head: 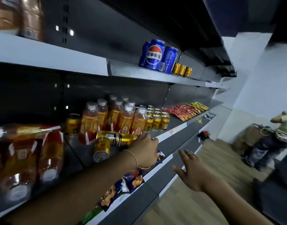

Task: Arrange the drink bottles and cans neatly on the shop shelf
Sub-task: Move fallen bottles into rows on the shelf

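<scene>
Head cam: tipped gold cans on the mid shelf, how I'd grab 'em

Three gold cans are lying on their sides at the front of the middle shelf, centre of frame. They're right in front of the orange bottles, which stand up fine, w/ upright cans just to the right of them.

Left hand is at the right end of the nearest tipped can, touching it, fingers curled. Tbh can't tell if it's actually got hold of it or is just resting there. Right hand hovers off the shelf edge, lower centre-right, fingers spread, holding nothing.

Handling, imo: the cans are prob sealed, so a bit of weight. Walls are stiff and the smooth metal is slippery. They're round too, so they'll roll if nudged. I'd wrap around the mid-body, not pinch the rim, then stand each one on its base. Bottles look like softer plastic & tall enough to tip, so take those around the label and don't bump them while fishing the cans out.
</scene>
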### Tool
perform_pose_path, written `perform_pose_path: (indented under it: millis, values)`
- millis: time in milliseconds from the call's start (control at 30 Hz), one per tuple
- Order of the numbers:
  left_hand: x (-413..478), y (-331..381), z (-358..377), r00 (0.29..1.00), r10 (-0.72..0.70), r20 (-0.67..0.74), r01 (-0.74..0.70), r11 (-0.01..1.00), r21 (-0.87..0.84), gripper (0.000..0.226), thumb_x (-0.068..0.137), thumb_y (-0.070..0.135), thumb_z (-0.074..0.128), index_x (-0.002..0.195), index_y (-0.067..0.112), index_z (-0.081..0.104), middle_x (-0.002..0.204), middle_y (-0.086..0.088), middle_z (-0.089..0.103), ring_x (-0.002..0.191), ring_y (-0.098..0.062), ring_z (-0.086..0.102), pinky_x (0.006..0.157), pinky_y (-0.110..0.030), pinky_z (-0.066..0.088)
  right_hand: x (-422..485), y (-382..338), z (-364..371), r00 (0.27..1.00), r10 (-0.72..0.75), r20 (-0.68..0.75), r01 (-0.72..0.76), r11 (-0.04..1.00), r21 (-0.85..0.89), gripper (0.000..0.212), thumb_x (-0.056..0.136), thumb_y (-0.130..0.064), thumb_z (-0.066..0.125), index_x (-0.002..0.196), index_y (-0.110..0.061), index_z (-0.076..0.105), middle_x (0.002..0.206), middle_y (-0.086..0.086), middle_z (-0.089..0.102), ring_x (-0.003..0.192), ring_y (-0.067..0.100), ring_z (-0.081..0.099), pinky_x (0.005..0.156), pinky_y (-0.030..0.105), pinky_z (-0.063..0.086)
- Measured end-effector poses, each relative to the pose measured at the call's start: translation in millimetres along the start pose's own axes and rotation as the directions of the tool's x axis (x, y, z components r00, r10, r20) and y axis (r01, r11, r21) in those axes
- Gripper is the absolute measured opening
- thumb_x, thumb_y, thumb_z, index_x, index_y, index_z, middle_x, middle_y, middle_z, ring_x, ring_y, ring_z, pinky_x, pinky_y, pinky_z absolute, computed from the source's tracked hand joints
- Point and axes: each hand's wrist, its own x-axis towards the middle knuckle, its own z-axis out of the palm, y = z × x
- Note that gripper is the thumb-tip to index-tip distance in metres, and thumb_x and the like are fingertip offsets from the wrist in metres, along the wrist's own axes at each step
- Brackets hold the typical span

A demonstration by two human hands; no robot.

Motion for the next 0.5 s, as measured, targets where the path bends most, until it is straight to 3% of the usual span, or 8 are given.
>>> perform_pose_path:
  millis: [267, 500]
  values:
    - [73.5, -6.0, 22.3, 1.000, 0.002, -0.029, -0.002, 1.000, 0.028, 0.066, 0.097, 0.046, 0.048, 0.151, 0.017, 0.023, 0.146, -0.019, 0.029, 0.133, -0.040, 0.033, 0.103, -0.049, 0.041, 64.1, 23.2, 3.8, 1.000, 0.001, 0.005, -0.002, 1.000, 0.029, 0.086, 0.094, -0.071, 0.025, 0.160, -0.019, 0.003, 0.167, 0.006, 0.006, 0.154, 0.022, 0.001, 0.124, 0.038, 0.012]
    - [139.5, -8.5, 52.4, 0.996, -0.079, -0.032, 0.081, 0.994, 0.071, 0.069, 0.096, 0.050, 0.049, 0.153, 0.022, 0.022, 0.149, -0.014, 0.029, 0.135, -0.038, 0.032, 0.103, -0.047, 0.041, 138.7, 57.9, 14.1, 0.998, -0.056, 0.011, 0.056, 0.997, 0.059, 0.086, 0.093, -0.071, 0.023, 0.160, -0.021, 0.003, 0.167, 0.005, 0.005, 0.154, 0.025, 0.002, 0.125, 0.042, 0.013]
